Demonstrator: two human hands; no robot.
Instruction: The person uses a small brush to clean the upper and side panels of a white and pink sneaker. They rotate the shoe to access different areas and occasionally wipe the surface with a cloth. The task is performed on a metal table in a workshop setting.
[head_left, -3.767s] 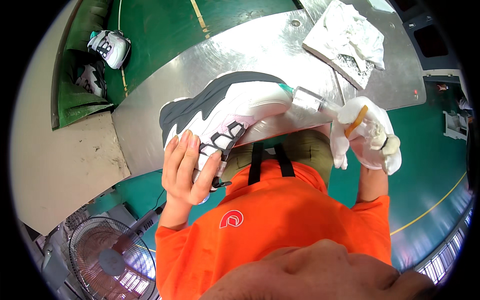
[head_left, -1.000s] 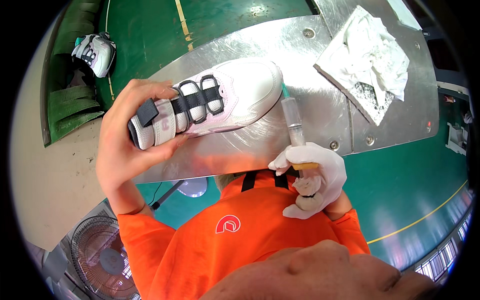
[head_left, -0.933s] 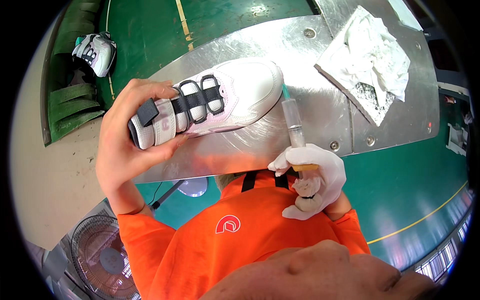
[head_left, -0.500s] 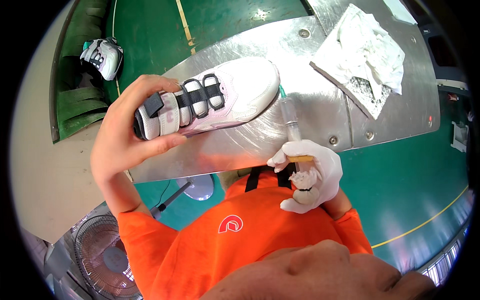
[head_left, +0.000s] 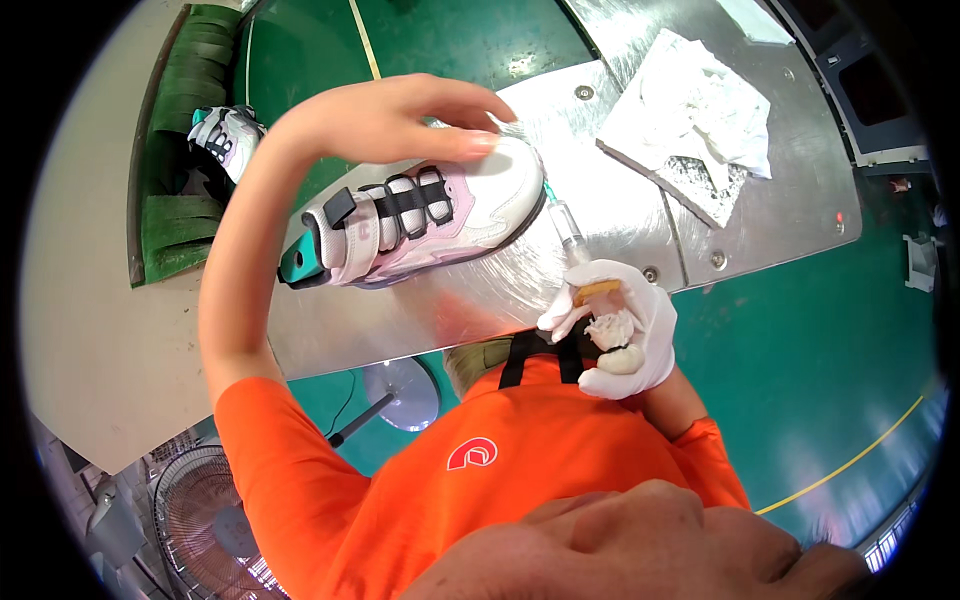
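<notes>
The left hand (head_left: 425, 115) is held bare over the shoe's toe, thumb and fingers spread; whether firm pressure is applied cannot be told. By the gloved right hand (head_left: 640, 320) a syringe (head_left: 566, 222) is gripped, its green tip set at the toe's edge. The shoe (head_left: 410, 212) is laid sole-down on the metal worktop (head_left: 480, 300), its straps already in place and a teal last (head_left: 302, 260) left inside, so it is judged unfinished. What has been applied along the edge cannot be seen. Farther right, a crumpled white cloth (head_left: 690, 105) is rested on a slab (head_left: 705, 200). Beyond, another shoe (head_left: 225, 138) is seen at a green strip curtain (head_left: 168, 150); a fan (head_left: 200, 515) is stood on the left.
</notes>
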